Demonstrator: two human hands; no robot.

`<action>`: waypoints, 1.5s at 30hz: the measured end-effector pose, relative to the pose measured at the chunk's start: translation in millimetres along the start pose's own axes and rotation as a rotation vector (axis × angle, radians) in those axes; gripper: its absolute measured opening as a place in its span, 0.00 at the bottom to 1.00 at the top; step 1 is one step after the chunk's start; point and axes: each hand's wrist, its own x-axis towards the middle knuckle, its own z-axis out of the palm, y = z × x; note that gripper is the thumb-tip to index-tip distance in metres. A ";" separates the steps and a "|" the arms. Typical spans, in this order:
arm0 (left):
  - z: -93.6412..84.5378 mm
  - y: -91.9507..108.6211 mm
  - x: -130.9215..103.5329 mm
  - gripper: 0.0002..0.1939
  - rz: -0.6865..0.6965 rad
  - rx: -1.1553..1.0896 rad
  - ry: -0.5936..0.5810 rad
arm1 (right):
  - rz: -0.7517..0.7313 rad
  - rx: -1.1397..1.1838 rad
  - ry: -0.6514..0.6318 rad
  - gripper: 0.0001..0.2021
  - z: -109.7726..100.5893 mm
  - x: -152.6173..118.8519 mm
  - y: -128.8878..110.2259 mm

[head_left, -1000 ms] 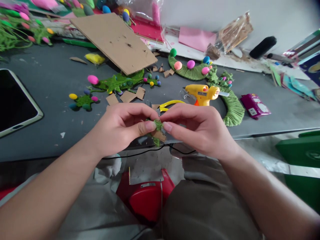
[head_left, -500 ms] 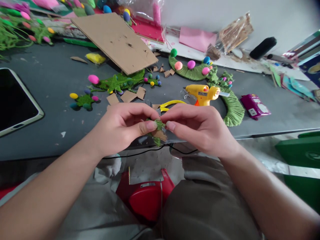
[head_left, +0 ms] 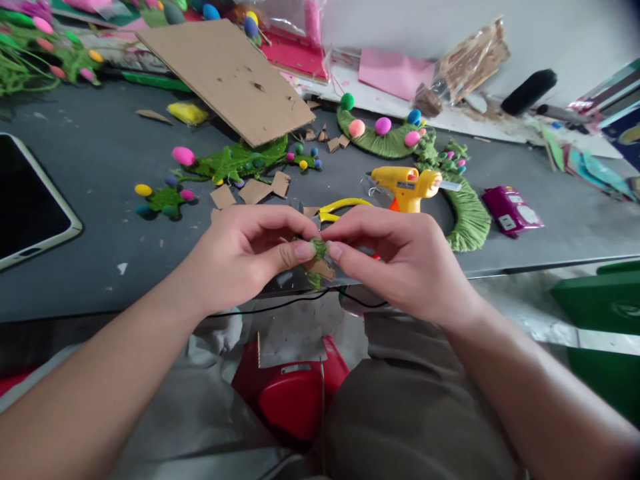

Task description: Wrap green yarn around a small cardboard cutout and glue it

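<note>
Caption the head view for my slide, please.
Left hand holds a small cardboard piece partly wrapped in green yarn, right hand at its edge, yellow glue gun beyond.

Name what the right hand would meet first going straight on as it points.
Probably the small brown cardboard piece, partly wrapped in green yarn, pinched in the left hand; depth is unclear.

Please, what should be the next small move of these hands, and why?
Probably, the right hand should guide the green yarn one turn around the small cardboard piece while the left hand pinches it steady: yarn covers only part, and brown cardboard shows bare just below the pinch.
</note>
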 end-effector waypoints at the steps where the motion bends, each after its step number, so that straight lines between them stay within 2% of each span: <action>1: 0.3 0.0 -0.2 0.03 0.005 0.012 0.004 | -0.003 -0.016 0.009 0.06 0.7 -0.5 -0.3; 10: 4.4 2.8 -2.0 0.03 0.049 0.084 0.043 | -0.015 -0.103 0.070 0.06 5.2 -2.0 -6.7; 34: 6.5 1.4 -3.1 0.03 0.091 0.192 0.067 | -0.005 -0.157 0.090 0.07 9.9 -2.7 -7.8; 40: 7.9 1.6 -4.6 0.04 0.067 0.182 0.102 | 0.011 -0.124 0.089 0.09 8.0 -4.1 -9.9; 45: 7.1 -0.3 -5.0 0.05 0.057 0.174 0.207 | 0.062 -0.047 0.065 0.16 3.0 -10.7 -13.8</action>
